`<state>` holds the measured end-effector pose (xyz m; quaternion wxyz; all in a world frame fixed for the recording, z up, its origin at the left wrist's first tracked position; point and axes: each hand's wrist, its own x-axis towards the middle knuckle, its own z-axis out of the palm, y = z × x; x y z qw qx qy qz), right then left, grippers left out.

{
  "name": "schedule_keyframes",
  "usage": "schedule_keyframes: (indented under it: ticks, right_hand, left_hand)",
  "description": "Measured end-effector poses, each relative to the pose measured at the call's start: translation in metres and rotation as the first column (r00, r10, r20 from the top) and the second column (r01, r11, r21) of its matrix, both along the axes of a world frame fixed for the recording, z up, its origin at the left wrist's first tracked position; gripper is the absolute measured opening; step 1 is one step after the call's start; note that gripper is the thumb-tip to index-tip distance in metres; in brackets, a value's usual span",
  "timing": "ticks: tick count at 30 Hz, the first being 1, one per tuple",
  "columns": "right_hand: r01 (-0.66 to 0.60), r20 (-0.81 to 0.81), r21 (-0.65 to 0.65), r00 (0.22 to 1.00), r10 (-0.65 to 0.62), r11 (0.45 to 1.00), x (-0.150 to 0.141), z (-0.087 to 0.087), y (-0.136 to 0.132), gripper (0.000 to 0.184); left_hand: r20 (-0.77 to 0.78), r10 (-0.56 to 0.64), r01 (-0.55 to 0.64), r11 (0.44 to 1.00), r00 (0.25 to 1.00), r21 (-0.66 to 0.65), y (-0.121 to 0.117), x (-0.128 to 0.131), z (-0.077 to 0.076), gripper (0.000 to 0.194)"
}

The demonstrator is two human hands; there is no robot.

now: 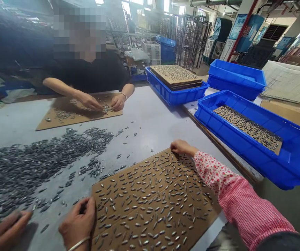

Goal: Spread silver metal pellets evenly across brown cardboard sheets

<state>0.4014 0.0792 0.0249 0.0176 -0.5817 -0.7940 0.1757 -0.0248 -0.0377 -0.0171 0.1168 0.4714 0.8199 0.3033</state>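
The cardboard sheet [202, 226] lies on the pale surface [152, 111], between the fingers of your two hands, and many small metal pieces [146, 241] are spread over its top. The fingers of your right hand [182, 147] are clamped on its far corner. Your left hand [78, 223] touches its left edge with curled fingers, but I cannot tell whether they clamp this edge or only rest against it. Beyond your left fingers there is a dark pile [47, 157] of similar pieces; to their left, apart from them, is a co-worker's hand [11, 230]. Farther beyond, a person [97, 75] opposite has both hands over another sheet [42, 122]. To the right of your right fingers, a blue tray [296, 174] holds a covered board [248, 127].
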Motion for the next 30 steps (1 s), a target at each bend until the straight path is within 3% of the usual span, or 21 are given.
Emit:
schedule_keyframes:
  ticks: [6,16,21,25,30]
  right_hand:
    - [0.139,-0.177,-0.003,0.975,-0.137,0.99,0.018,0.013,0.002,0.021]
    - [0.198,-0.08,-0.036,0.977,-0.2,0.98,0.038,-0.006,0.004,0.021]
    - [0.226,-0.084,0.016,0.971,-0.224,0.974,0.039,-0.009,0.003,0.02]
    - [0.124,-0.089,0.071,0.989,-0.118,0.99,0.029,-0.01,0.001,0.019]
    - [0.0,0.037,0.044,0.999,-0.001,0.999,0.01,-0.003,0.0,0.015]
  left_hand:
    - [0.014,-0.001,0.001,0.999,1.0,-0.041,0.0,-0.001,-0.001,0.039]
    - [-0.007,-0.004,0.004,1.0,1.0,0.008,0.001,0.0,0.001,0.039]
    - [-0.013,-0.009,0.01,1.0,1.0,0.026,0.0,0.003,0.005,0.039]
    - [-0.003,-0.021,0.022,0.999,1.0,0.031,0.0,0.004,0.006,0.039]
    - [-0.005,-0.007,0.007,0.999,1.0,0.038,0.0,0.002,0.002,0.037]
